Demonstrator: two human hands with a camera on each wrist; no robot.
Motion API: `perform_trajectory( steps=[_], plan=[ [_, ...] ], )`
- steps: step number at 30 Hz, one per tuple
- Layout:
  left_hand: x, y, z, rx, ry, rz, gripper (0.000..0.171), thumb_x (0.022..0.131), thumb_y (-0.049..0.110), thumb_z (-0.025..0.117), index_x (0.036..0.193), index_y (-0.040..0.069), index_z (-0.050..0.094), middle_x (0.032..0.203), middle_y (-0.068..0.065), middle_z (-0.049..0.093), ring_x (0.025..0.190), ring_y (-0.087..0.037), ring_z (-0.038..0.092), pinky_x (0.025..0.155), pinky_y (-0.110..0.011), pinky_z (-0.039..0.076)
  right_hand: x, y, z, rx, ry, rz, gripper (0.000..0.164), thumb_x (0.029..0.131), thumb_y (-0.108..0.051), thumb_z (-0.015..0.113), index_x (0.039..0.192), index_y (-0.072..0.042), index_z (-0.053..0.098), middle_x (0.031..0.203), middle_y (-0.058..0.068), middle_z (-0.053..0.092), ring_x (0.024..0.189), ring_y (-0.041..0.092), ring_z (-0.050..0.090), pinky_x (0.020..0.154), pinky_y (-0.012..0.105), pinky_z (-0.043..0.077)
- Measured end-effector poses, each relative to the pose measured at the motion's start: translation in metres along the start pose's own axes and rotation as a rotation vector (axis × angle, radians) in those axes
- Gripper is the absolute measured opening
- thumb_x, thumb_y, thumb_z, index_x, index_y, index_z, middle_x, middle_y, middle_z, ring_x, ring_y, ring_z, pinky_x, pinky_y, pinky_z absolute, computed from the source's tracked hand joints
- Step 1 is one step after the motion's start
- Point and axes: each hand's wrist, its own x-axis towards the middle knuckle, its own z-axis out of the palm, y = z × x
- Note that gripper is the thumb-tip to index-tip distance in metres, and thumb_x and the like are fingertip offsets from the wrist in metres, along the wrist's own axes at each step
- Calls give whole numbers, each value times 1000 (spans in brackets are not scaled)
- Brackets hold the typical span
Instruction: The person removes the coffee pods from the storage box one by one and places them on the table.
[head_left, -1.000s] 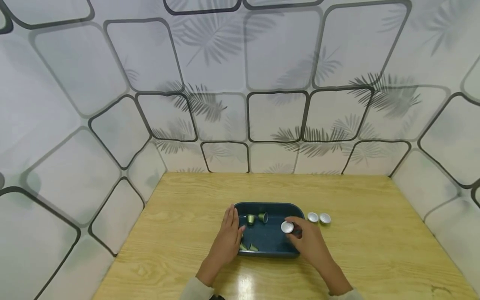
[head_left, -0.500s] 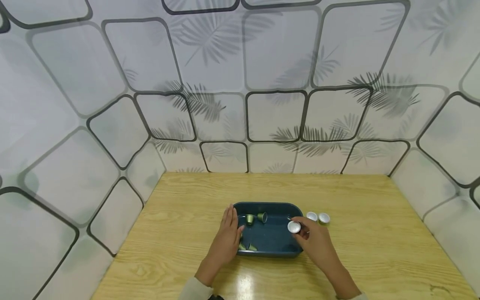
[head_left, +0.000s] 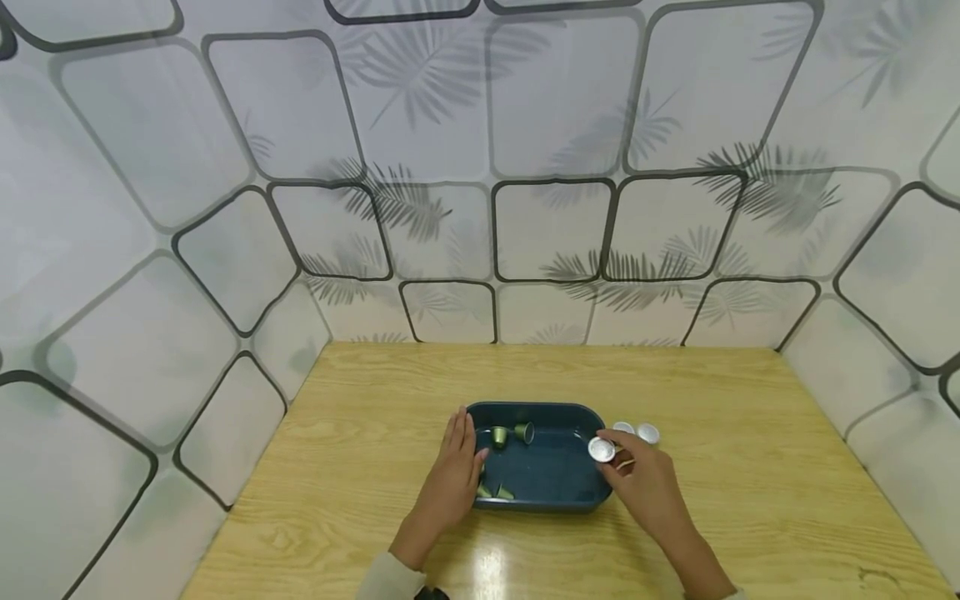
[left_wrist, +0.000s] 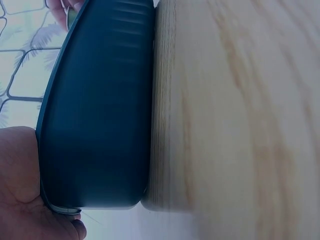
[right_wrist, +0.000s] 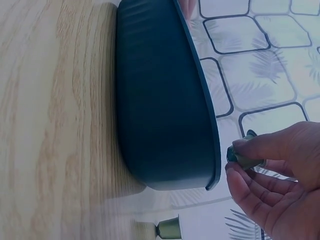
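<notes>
In the head view, my right hand (head_left: 651, 485) pinches a coffee capsule (head_left: 601, 449) between thumb and fingers, its silver lid toward me, over the right rim of a dark teal tray (head_left: 543, 467). The right wrist view shows that capsule's green body (right_wrist: 246, 157) at the fingertips, beside the tray's rim. My left hand (head_left: 448, 477) rests on the tray's left rim, fingers straight and thumb over the inner side. Inside the tray lie several green capsules, one upright capsule (head_left: 498, 437) and one tipped capsule (head_left: 524, 432) toward the back, others near the front left corner, partly hidden by the left hand.
Just right of the tray stand two capsules with silver lids up, a nearer-right capsule (head_left: 648, 433) and another capsule (head_left: 623, 427) partly behind my right hand. The wooden table (head_left: 360, 417) meets patterned walls (head_left: 450, 225) at its back and sides.
My right hand has moved right with the capsule, from over the tray's interior to its right rim. The left hand stays on the left rim.
</notes>
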Motion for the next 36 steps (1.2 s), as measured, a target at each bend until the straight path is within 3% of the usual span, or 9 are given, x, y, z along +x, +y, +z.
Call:
perform_trajectory(
  steps=[7,15,22,36],
  plan=[
    [0,0,0,-4,7,4,61,112,26,39,155,-14,21,166,-26,10,154,-41,9,118,-53,27,-2,4,-6,-44,16,25,45,72,13,85,113,2,73,84,7,73,69,16,68,59,24,56],
    [-1,-2,0,-5,2,4,62,112,27,39,155,-13,21,166,-26,10,154,-41,9,118,-53,27,-4,13,-14,-113,63,-30,45,69,15,84,111,7,72,86,12,73,68,20,69,58,26,56],
    [-2,-2,1,-11,5,9,61,112,26,39,155,-13,20,165,-27,11,154,-41,10,118,-54,27,-3,23,-29,-179,58,-14,44,73,14,83,115,7,69,99,20,72,73,25,71,59,27,58],
    [2,-2,1,-5,-15,-10,63,112,28,39,157,-10,17,167,-23,7,155,-37,5,120,-51,24,2,46,-46,-239,57,-27,42,75,14,81,114,10,68,101,29,70,71,31,71,56,35,58]
  ],
)
